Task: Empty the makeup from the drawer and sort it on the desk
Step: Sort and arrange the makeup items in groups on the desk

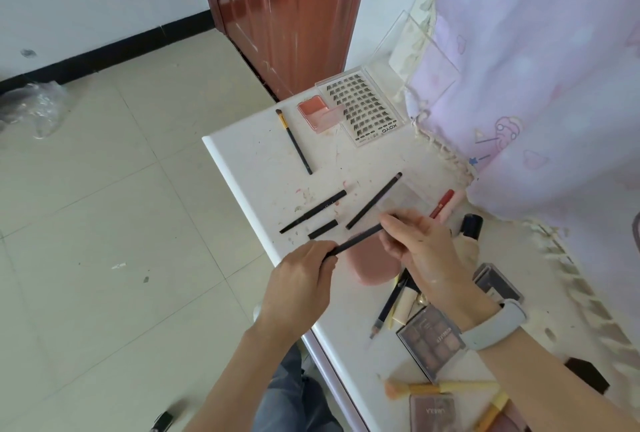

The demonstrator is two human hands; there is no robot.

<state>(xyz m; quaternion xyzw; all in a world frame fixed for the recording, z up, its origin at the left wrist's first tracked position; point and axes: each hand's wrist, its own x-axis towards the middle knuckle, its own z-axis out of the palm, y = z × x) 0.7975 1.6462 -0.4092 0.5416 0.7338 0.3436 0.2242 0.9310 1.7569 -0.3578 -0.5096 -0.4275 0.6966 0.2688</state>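
Note:
Both hands hold one thin black makeup pencil [356, 239] over the white desk [249, 168]. My left hand [299, 281] pinches its near end at the desk's edge. My right hand [420, 248] grips the far end. Just beyond lie three other black pencils [313, 211], [323, 229], [374, 201] in a loose row. Farther back lie a gold-banded brush [294, 142], a pink blush compact [317, 112] and a lash tray [362, 107]. The drawer is not in view.
A red lip stick [442, 203], a black cap [472, 226], a pink pad [372, 263], eyeshadow palettes [431, 341] and yellow-handled brushes [446, 388] crowd the desk's near right. A lilac cloth [540, 85] covers the right side. Tiled floor lies left of the desk.

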